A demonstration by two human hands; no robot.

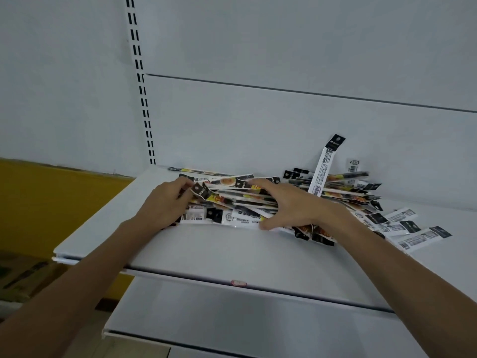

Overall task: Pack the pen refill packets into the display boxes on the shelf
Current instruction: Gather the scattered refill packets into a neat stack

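Between our two hands lies a bundle of pen refill packets, squared lengthwise on the white shelf. Our left hand curls its fingers round the bundle's left end, seemingly to butt the packet ends level. Our right hand arches over the top with its thumb at the near edge, clamping the stack so that the slippery sleeves do not fan out. Beyond the right hand's wrist, loose packets sprawl ungathered, and one leaning packet stands propped against the back panel. We judge this to be gathering before packing. We see no display boxes, so where the bundle goes we cannot tell.
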